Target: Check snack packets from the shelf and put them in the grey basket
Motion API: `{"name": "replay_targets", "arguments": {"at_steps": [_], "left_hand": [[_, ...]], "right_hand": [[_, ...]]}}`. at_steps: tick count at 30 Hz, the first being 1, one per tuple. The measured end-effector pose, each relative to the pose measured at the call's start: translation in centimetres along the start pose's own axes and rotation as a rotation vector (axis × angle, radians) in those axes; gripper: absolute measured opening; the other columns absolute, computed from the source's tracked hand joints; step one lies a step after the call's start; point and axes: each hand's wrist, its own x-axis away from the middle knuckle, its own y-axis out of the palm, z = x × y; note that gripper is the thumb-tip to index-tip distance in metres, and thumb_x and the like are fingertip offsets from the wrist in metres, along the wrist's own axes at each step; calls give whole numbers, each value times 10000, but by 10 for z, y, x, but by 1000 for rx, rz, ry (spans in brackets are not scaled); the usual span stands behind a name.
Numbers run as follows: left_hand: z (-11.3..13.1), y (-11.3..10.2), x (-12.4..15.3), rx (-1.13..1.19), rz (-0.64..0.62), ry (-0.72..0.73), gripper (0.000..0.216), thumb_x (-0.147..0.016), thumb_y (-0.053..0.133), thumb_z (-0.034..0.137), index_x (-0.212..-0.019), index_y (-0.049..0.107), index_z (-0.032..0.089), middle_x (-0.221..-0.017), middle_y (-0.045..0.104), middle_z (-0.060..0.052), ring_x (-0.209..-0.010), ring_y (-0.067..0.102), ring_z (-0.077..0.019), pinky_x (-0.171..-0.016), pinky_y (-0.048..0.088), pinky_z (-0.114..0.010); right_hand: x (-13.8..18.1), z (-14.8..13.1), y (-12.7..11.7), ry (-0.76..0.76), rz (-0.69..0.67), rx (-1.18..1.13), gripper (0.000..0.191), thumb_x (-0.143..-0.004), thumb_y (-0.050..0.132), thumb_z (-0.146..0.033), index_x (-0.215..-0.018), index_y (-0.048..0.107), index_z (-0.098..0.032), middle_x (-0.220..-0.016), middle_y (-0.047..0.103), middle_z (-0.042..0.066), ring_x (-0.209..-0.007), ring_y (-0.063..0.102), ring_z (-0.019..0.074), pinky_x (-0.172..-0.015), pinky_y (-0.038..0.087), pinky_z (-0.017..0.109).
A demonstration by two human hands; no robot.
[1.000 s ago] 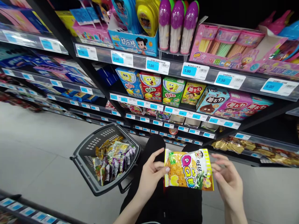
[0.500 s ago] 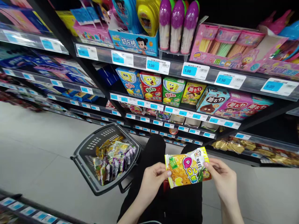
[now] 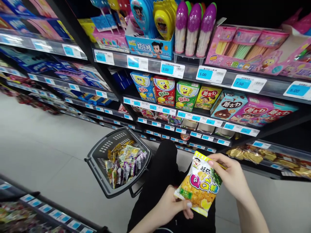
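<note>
Between my two hands is a yellow candy packet (image 3: 200,186) with pineapple pictures and "QQ" lettering, held above my lap and tilted. My left hand (image 3: 173,205) pinches its lower left corner, thumb on the front. At the upper right corner, my right hand (image 3: 229,171) grips the top edge with the thumb in front and the other fingers partly hidden behind. To the left of my knee, a dark grey shopping basket (image 3: 97,176) stands on the floor. Several shiny snack packets (image 3: 126,161) lie in it.
Store shelves (image 3: 150,66) with price tags rise in front, stocked with boxed snacks (image 3: 187,94) and pink candy boxes (image 3: 245,48). Gold-wrapped packets (image 3: 245,154) lie on a low shelf at right. Another shelf edge (image 3: 46,207) crosses the lower left. Pale floor (image 3: 60,142) extends left.
The candy packet has turned from nearly level to upright-tilted, its lettering now facing me more squarely. My left hand has moved lower along with its corner. The view has shifted slightly left.
</note>
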Motion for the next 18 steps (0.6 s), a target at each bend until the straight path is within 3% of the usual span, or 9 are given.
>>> {"name": "replay_targets", "arguments": {"at_steps": [6, 12, 18], "left_hand": [[17, -2, 7, -22, -30, 25, 292, -657, 692, 342, -514, 656, 91, -499, 654, -51, -434, 563, -102, -475, 456, -196], [29, -5, 15, -96, -82, 136, 267, -717, 647, 318, -546, 705, 122, -508, 662, -47, -503, 582, -112, -565, 456, -201], [48, 1, 28, -229, -122, 286, 276, -778, 581, 306, -626, 737, 137, -556, 679, -60, -570, 600, -128, -622, 464, -206]], "right_hand": [[-12, 0, 2, 81, 66, -135, 189, -688, 642, -364, -728, 664, -180, -649, 683, 34, -579, 620, 158, -487, 474, 215], [-23, 19, 12, 149, 26, -300, 220, -641, 696, -368, -720, 669, -164, -659, 689, 49, -598, 627, 168, -552, 491, 248], [-21, 48, 60, 349, -139, -678, 204, -601, 748, -314, -715, 674, -162, -628, 688, 28, -528, 598, 121, -513, 444, 205]]}}
